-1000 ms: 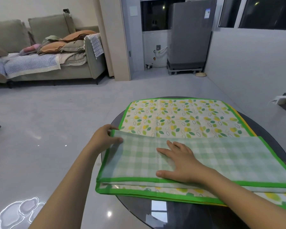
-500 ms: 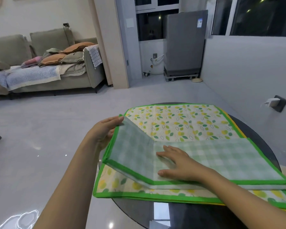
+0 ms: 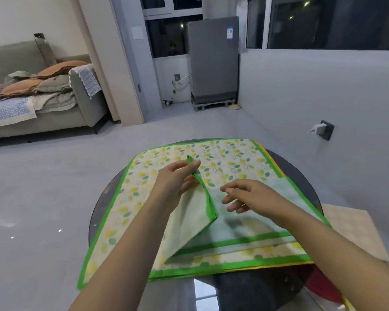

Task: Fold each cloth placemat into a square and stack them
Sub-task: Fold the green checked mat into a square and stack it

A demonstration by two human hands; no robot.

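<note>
A green-edged placemat (image 3: 252,223), folded once lengthwise with its pale checked back showing, lies on a flat lemon-print placemat (image 3: 222,160) on a round dark glass table (image 3: 103,198). My left hand (image 3: 177,178) pinches the folded mat's left end by its green border and holds it raised over the middle, so that half stands up and leans right. My right hand (image 3: 245,196) hovers just above the mat's right half with fingers loosely spread, holding nothing. A yellow edge of another mat (image 3: 270,162) peeks out underneath.
A grey wall with a plugged-in charger (image 3: 319,129) runs along the right. A pale wooden surface (image 3: 355,230) sits beside the table at the right, with something red (image 3: 319,286) under the glass. A sofa (image 3: 43,97) stands far left across open floor.
My left hand has lifted the folded mat's left end up and swung it rightward over the middle. My right hand has come off the cloth and now hovers above it.
</note>
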